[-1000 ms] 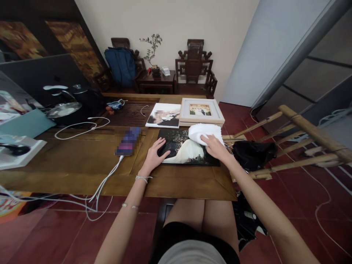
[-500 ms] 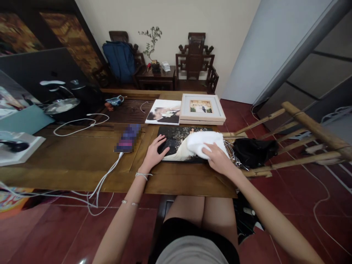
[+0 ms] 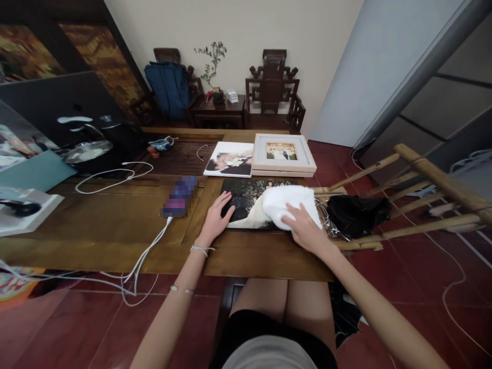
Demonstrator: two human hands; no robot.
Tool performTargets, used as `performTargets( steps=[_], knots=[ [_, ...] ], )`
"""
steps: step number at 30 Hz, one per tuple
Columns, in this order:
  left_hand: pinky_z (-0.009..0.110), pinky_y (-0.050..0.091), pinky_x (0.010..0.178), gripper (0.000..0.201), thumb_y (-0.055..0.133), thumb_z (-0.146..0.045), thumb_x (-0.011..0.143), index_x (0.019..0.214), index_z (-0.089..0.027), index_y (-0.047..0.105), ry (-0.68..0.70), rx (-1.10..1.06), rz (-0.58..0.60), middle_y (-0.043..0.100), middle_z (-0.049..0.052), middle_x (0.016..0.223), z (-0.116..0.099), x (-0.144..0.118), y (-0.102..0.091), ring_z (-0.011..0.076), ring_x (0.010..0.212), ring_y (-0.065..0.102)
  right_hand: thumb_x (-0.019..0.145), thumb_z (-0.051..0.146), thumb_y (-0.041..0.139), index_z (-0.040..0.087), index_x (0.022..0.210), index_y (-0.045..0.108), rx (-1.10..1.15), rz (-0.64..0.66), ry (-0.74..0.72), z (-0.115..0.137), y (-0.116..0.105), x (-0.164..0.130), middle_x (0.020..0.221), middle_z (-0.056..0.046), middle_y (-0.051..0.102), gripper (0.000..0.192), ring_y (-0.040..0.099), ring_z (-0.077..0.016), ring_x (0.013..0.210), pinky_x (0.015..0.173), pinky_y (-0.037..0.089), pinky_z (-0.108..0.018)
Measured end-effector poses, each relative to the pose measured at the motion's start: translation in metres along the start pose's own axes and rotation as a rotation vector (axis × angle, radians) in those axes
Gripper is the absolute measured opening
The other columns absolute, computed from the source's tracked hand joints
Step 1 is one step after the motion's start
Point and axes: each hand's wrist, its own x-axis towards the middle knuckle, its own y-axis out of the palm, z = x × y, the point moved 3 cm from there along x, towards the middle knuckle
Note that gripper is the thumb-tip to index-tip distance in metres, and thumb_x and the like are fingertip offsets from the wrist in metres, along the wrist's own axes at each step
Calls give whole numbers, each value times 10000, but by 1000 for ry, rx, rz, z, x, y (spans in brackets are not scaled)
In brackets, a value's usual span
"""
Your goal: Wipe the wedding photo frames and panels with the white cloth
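Right hand (image 3: pixel 305 230) pressing white cloth (image 3: pixel 286 203) flat, palm down, onto dark photo print (image 3: pixel 246 201) lying on desk (image 3: pixel 115 220); left hand (image 3: pixel 215 218) lying spread, pinning print's left edge. Cloth sitting at right part; left part seemingly unwiped.

Bare wooden table (image 3: pixel 115 220) lies open left of the phone (image 3: pixel 179 196), crossed only by white cables (image 3: pixel 115 180). Behind the dark photo print (image 3: pixel 246 200), a second print (image 3: pixel 229 160) and a framed picture (image 3: pixel 283 152) block the far edge. To the right, bamboo poles (image 3: pixel 384 225) and a black bag (image 3: pixel 355 215), apparently resting on them, close that side.
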Motion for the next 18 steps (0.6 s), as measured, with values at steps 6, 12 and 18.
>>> performTargets(
  steps=[6,12,18],
  knots=[
    [462,337,1090,385,478,-321,884,1244,-193,532,1,2,12,482,101,1379,1,0,1,231,1306,410,608,-45,397,188,1028,610,46,10,-67,30,-6,-39,1282,-133,543,526,375,-285,1292,1065,241,-582],
    [464,326,1097,394,487,-319,879,1248,-186,531,1,-11,36,495,111,1367,2,1,1,227,1311,402,634,-6,388,153,1135,558,59,-36,63,-29,1,25,1209,-150,586,552,509,-252,1148,1058,291,-502],
    [470,328,1095,383,484,-328,879,1237,-200,538,-2,-16,23,505,96,1360,3,1,2,226,1309,406,653,-33,376,152,1185,565,40,-68,123,-54,11,61,1238,-157,573,593,444,-262,1239,1053,259,-550]
  ],
)
